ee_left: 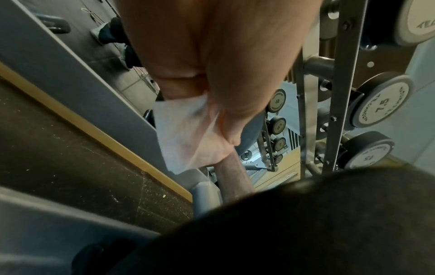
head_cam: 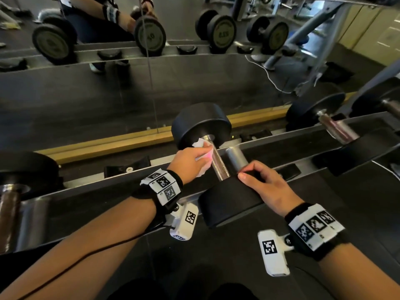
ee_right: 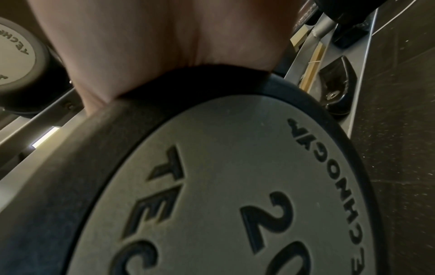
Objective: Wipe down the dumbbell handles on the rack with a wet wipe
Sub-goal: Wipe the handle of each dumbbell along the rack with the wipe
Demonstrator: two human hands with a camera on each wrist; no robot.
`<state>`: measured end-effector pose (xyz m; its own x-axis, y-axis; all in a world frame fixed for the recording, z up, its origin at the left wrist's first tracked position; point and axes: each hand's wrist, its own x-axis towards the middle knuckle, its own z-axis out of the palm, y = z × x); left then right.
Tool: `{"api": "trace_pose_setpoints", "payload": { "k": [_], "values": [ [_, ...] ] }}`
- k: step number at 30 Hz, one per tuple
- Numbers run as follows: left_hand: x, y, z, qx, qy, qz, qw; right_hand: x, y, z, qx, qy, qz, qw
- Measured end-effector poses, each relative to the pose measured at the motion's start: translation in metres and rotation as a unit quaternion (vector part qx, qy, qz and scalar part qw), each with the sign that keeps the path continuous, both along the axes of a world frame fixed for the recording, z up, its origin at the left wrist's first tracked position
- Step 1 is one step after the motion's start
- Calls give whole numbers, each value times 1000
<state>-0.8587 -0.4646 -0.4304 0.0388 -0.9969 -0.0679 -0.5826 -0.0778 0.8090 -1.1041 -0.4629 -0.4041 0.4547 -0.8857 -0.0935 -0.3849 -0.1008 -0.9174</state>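
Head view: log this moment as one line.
left hand: holds wipe at far end of dumbbell handle | right hand: grips near head

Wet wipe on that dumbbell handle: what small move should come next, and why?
Probably slide the wet wipe along the handle toward the near head. The left hand holds it against the handle's far end, beside the far head, and the knurled stretch below it lies uncovered. The right hand curls over the near head's edge, seemingly steadying it.
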Motion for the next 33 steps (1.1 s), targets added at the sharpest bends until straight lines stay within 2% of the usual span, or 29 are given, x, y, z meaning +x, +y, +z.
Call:
{"api": "trace_pose_setpoints", "payload": {
  "k": [3, 4, 7, 10, 12, 13, 15, 17, 22, 26, 29, 30, 33],
  "values": [
    [-5, 3, 0, -24, -26, -8, 999, 0, -1, -2, -6, -6, -9, 1000],
    [-6, 7, 0, -35, -6, -21, 999, 0, -1, -3, -6, -7, -8, 1000],
    [-11, 17, -4, -80, -26, -59, 995, 0, -3, -3, 4, -25, -2, 1000],
    [-11, 23, 0, -39, 15, -81, 996, 0, -3, -3, 6, -33, 4, 999],
    [2, 20, 6, -32, 77, -60, 995, -1, -3, -3, 10, -38, 8, 999],
    [9, 17, 8, -36, 100, -14, 994, -1, -3, -3, 10, -40, 9, 999],
    [22, 10, 12, -47, 89, 55, 993, -1, -3, -3, 9, -48, 8, 999],
    [29, 6, 12, -59, 85, 66, 992, 0, -3, -3, 13, -63, 8, 998],
    [12, 3, -4, -41, 31, -23, 998, -1, -3, -5, 13, -78, 4, 997],
    [0, 12, -20, -12, 70, -101, 992, -1, -4, -6, 12, -84, 4, 996],
    [2, 16, -24, -19, -49, -124, 991, 0, -4, -6, 10, -90, -4, 996],
    [3, 17, -24, -24, -67, -129, 989, 1, -4, -6, 10, -93, -5, 996],
    [0, 25, -21, -30, -27, -129, 991, 2, -2, -5, 9, -91, -4, 996]
  ]
}}
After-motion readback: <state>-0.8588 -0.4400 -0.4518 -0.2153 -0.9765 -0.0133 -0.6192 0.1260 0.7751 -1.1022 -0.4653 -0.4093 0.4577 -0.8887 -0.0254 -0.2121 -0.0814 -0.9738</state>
